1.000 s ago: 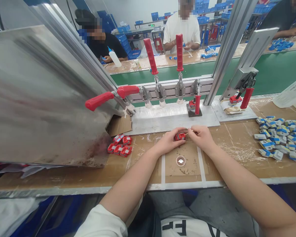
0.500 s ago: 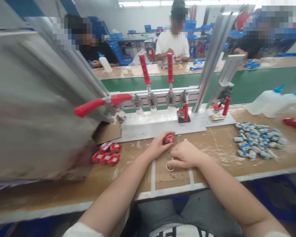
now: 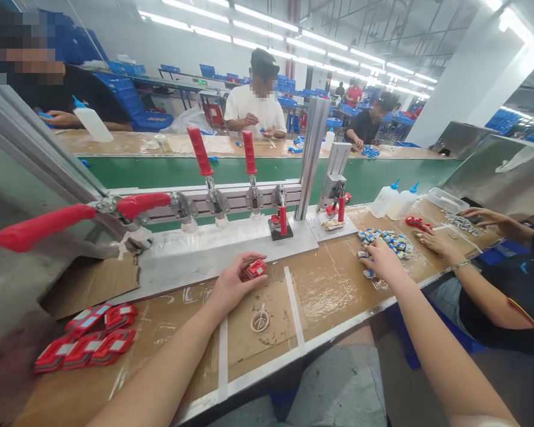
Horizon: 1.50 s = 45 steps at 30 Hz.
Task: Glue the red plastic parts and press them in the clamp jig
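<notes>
My left hand (image 3: 232, 284) has its fingers wrapped around a small red plastic housing (image 3: 255, 268) with a hollow top, just above the table. Out to the right, my right hand (image 3: 385, 264) reaches onto a pile of small blue, white and yellow parts (image 3: 398, 242). Its fingers are apart and touch the near left side of the pile; their tips are partly hidden. A small round cup (image 3: 260, 321) with a thin stick in it sits on a cardboard patch between my arms. More red housings (image 3: 89, 338) lie grouped at the left.
Red-handled toggle clamps (image 3: 249, 153) are mounted on a metal frame (image 3: 311, 160) behind my left hand. Two squeeze bottles (image 3: 385, 200) stand beyond the pile. A co-worker's hand (image 3: 440, 244) rests at the right near red parts (image 3: 418, 223). Other people sit across the green-sided bench.
My right hand has left the cup and moved right to the pile. The stick now stands in the cup. My left hand still holds the red housing. The view has turned right.
</notes>
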Available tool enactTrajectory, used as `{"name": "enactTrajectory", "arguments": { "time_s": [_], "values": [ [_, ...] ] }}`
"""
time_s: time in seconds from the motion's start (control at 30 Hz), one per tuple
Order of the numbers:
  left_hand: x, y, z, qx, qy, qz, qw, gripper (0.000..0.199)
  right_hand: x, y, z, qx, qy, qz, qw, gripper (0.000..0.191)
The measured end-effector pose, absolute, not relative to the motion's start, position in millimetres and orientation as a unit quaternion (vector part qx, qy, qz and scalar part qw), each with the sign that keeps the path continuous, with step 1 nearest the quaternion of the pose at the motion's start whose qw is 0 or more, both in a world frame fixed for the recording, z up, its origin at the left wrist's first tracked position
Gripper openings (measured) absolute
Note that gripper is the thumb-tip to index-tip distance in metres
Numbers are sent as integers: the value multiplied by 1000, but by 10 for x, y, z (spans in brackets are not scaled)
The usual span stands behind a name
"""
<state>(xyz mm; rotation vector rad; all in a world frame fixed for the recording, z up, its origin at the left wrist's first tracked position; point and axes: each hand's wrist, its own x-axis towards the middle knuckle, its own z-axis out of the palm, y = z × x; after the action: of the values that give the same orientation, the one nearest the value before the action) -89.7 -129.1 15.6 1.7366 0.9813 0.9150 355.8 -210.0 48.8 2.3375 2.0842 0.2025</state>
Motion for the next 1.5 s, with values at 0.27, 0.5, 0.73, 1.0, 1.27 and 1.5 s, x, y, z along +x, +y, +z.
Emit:
{"name": "enactTrajectory", "arguments": {
  "time_s": [0.27, 0.5, 0.73, 1.0, 1.27, 1.5],
  "values": [
    [-879, -1646, 605, 732, 379, 420, 379, 51, 3415, -1959, 439, 691, 714, -37, -101, 10],
    [-659, -1941, 992, 830, 346, 339, 277, 48, 2656, -2157, 313, 530, 646, -310, -453, 40],
    [-422, -2141, 1142, 857, 380, 255, 236, 73, 1987, -2554, 567, 435, 667, -351, -493, 33],
    [-247, -2267, 1262, 842, 359, 172, 365, 91, 2225, -2684, 870, 367, 862, 5, -351, 29],
    [-104, -2312, 1282, 843, 339, 92, 406, 92, 2223, -2817, 988, 354, 909, 79, -206, 16],
    [-35, -2402, 1244, 835, 334, 71, 431, 80, 2242, -2881, 959, 392, 880, -10, -267, 16]
  ]
}}
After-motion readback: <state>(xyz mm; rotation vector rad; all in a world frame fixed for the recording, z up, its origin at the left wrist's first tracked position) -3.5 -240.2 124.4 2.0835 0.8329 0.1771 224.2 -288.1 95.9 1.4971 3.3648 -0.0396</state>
